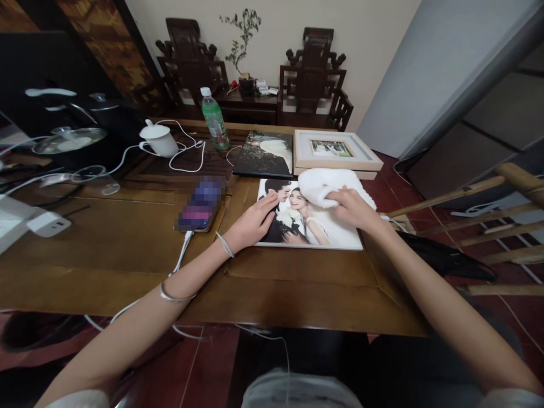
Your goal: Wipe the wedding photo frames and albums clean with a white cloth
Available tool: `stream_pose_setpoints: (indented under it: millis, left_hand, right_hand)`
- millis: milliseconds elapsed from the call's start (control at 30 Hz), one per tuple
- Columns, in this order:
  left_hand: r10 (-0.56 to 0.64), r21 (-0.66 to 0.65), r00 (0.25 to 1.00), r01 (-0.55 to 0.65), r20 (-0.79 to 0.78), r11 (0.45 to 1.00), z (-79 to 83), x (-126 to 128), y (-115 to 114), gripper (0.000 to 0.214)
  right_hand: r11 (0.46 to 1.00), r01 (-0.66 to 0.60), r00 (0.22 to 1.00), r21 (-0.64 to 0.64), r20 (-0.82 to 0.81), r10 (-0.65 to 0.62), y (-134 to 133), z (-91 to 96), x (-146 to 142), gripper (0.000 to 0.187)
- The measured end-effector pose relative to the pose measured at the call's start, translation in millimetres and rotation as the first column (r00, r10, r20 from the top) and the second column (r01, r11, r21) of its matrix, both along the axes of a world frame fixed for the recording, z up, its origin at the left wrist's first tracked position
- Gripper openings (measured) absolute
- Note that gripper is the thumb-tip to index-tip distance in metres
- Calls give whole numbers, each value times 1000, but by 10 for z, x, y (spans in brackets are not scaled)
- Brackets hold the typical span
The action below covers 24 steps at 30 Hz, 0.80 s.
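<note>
A wedding photo panel lies flat on the wooden table, picture side up. My left hand rests with outstretched fingers on its left part. On the panel's upper right, my right hand grips a fluffy white cloth, which covers that corner of the picture. Just beyond the panel are a dark photo panel and a pale wooden picture frame, side by side. The frame sits on top of another pale piece.
Left of my hand lies a phone on a charging cable. Farther back stand a green-labelled bottle and a white lidded cup. A pot and a clear plastic cup are at the left. Wooden bars stand right of the table.
</note>
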<state>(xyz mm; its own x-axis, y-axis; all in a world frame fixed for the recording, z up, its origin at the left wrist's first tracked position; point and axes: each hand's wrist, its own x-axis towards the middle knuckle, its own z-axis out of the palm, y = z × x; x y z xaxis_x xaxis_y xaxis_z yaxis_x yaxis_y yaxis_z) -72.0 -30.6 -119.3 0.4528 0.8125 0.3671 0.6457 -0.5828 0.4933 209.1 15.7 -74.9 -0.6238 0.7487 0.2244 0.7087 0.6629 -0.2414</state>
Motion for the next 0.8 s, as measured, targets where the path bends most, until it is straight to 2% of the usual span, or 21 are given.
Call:
stream_pose_setpoints:
  millis: [133, 300, 433, 567, 800]
  left_hand:
    - [8, -1, 1000, -8, -14, 1000, 8, 8, -7, 45]
    - [16, -8, 1000, -16, -26, 1000, 1, 17, -6, 47]
    - [11, -5, 1000, -11, -13, 1000, -17, 13, 2, 46]
    - [8, 1, 1000, -8, -9, 1000, -21, 9, 5, 46]
    - [-10, 12, 1000, 10, -7, 1000, -22, -4, 15, 46]
  right_hand:
    - [1000, 0, 998, 7, 65, 0, -536, -47, 8, 49]
    - [995, -91, 991, -47, 90, 95, -1245, 1, -26, 46]
    - [979, -159, 978, -127, 115, 174, -1499, 102, -94, 45]
    - [976, -135, 982, -174, 111, 155, -1315, 148, -188, 50]
    - [991, -79, 995, -106, 49, 85, -469, 126, -461, 53]
